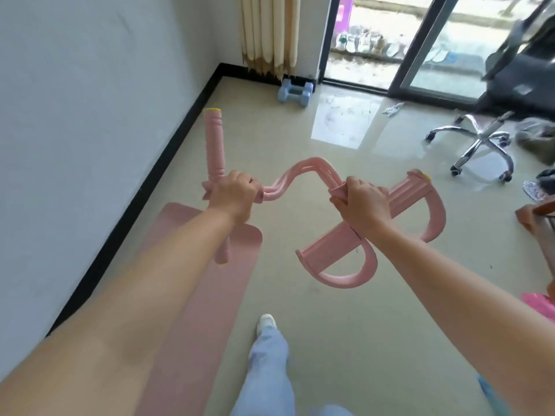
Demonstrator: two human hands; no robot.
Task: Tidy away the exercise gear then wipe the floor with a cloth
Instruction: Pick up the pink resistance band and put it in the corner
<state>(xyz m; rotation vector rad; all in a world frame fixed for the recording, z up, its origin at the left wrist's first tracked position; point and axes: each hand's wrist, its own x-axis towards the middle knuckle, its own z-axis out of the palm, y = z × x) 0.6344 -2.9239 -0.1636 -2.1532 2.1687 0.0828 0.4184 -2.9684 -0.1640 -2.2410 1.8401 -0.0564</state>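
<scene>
pink pedal puller (303, 175) held up in the air over the floor (345, 295), between both hands; slack tubes arched in a hump in the middle
left hand (234, 195) curled tight around the foam handle bar (213, 142) where the tubes join, bar standing nearly upright, yellow-capped top end above the fist, lower end poking out below the forearm
right hand (362, 202) gripping the tubes' other end at the foot bar (399, 205), bar slanted, two curved foot loops hanging off its lower side
pink mat (192, 325) flat on the floor beneath the left arm, along the wall with its black skirting
pale blue dumbbells (295, 91) on the floor in the far corner, just below the curtain (270, 31)
chrome chair base (477, 145) on castors to the right, near the glass door (420, 40)
small white scrap (392, 109) on the floor near the door track
leg in pale trousers and white shoe (267, 321) at the bottom, beside the mat
</scene>
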